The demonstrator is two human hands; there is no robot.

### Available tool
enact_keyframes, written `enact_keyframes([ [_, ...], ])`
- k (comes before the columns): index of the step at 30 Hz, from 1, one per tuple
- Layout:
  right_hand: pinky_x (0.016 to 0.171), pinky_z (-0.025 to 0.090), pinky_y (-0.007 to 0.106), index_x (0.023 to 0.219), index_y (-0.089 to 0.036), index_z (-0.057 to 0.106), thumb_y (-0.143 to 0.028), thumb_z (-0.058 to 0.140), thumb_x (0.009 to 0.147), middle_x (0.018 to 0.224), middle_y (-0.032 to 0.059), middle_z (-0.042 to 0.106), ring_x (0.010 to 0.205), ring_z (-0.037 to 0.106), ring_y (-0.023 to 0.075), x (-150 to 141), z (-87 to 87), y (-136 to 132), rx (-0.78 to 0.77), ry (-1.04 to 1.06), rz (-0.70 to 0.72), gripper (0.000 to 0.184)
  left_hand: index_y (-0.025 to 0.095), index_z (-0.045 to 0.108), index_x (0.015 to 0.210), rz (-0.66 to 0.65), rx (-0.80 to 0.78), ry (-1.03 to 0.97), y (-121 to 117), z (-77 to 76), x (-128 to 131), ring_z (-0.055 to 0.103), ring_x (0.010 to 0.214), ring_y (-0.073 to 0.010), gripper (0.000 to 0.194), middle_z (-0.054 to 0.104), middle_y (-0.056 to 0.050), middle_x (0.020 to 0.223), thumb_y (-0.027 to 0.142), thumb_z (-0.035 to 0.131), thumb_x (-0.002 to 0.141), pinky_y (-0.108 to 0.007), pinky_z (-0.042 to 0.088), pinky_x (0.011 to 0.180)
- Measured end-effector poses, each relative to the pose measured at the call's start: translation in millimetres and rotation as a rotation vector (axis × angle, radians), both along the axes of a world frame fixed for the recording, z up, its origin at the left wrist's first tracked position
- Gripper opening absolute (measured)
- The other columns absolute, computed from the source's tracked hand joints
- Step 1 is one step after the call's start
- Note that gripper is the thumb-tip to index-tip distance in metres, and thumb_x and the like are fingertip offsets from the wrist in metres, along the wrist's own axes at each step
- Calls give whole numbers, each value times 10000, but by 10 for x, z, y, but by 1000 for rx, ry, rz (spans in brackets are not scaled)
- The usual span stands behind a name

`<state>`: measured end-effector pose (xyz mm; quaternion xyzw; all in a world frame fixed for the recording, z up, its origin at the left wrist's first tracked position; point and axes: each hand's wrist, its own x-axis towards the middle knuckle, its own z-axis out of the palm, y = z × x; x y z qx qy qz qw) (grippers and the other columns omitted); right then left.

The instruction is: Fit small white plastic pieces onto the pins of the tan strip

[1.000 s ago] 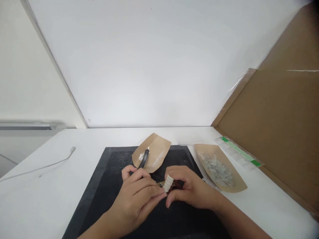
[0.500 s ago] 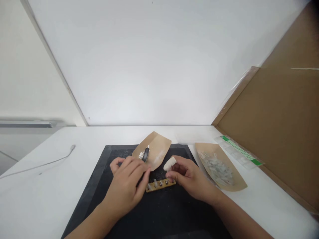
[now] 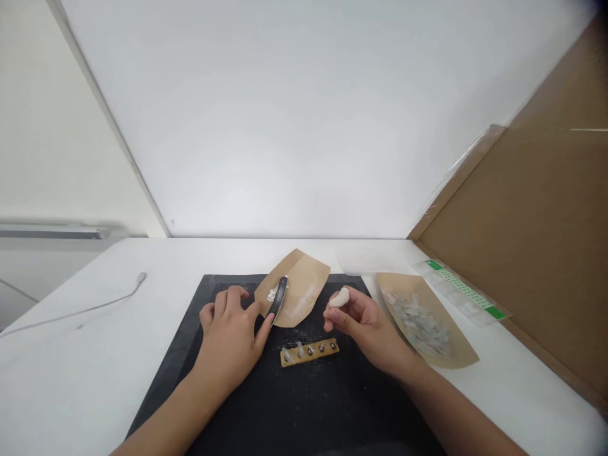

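My left hand (image 3: 232,332) rests on the black mat (image 3: 313,411), fingers spread and bent, thumb beside the near end of a slim black tool (image 3: 280,296). That tool looks like tweezers and lies over a brown paper sheet (image 3: 306,285) with small white bits (image 3: 272,293) on it. Raised over the mat, my right hand (image 3: 358,320) has thumb and fingers pinched together. A white cover like a finger cot (image 3: 339,297) sits at its index fingertip; anything in the pinch is hidden. Between the hands lies a yellowish strip (image 3: 304,361) with round holes; small translucent pieces (image 3: 300,349) stand at its left end.
On the right, a second brown paper (image 3: 460,354) carries a heap of translucent plastic pieces (image 3: 422,323). Beyond it lies a clear box with a green-and-white strip (image 3: 468,291), near a cardboard panel (image 3: 536,253). A thin cable (image 3: 114,304) runs across the white table's left side.
My left hand has drawn back left, away from the strip, with its fingers spreading; more of the black tool shows. My right hand has lifted off the strip's right end, slightly up and right.
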<state>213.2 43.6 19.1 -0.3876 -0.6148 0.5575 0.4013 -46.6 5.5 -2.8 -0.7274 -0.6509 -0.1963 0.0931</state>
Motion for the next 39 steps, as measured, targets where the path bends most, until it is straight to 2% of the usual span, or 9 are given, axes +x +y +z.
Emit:
enact_keyframes([
  [6,600,440,244,996,-215,656,-524,801,847,766,-15,660,677,645,137,-15,-56,50,-46,43,-59,372,302,787,1080,-32,-56,-55,-10,-7,-4,530,1041,-334,253,583,-127,1107,427,592,977,-501,403,838],
  [9,622,465,260,914,-211,651,-539,791,849,713,-10,674,672,653,150,-1,-66,60,-55,-3,-73,363,312,786,1050,-54,-66,-80,-10,-8,-17,524,1008,-330,217,567,-115,1070,423,628,951,-467,414,795],
  [13,671,498,281,875,-203,643,-532,758,883,741,-1,697,683,665,151,-11,-37,38,-25,-49,-36,348,315,791,1026,-82,-71,-121,-10,-29,-30,511,990,-325,176,549,-107,1056,393,669,926,-448,426,773],
  [23,653,485,281,851,-215,586,-501,615,994,740,-14,652,680,640,152,-20,-59,23,89,-264,-14,321,306,824,1009,-70,-92,-202,9,-72,-11,502,1077,-347,197,539,-122,1157,384,655,944,-528,456,862],
  [28,670,475,303,847,-226,567,-433,559,1034,785,4,664,714,633,174,17,-59,6,265,-476,20,279,337,834,1002,-56,-78,-199,16,-82,0,481,1132,-372,173,540,-122,1218,393,688,928,-530,431,855],
  [32,781,455,360,879,-234,573,-398,567,1034,884,34,663,850,612,225,8,-65,1,528,-597,-91,225,377,827,988,-24,-83,-201,10,-66,13,470,1183,-385,124,537,-103,1290,371,772,876,-501,406,847],
  [34,810,437,373,889,-238,572,-373,562,1042,895,33,658,858,601,228,-10,-63,11,615,-607,-130,205,369,822,947,-11,-73,-195,10,-48,14,471,1199,-383,84,544,-93,1313,349,783,875,-486,396,842],
  [39,806,414,376,851,-232,558,-308,565,1042,883,30,654,840,598,227,-48,-63,27,696,-647,-102,206,280,750,972,-41,-19,-191,50,-26,-10,545,1150,-338,124,648,-83,1213,260,629,992,-477,386,853],
])
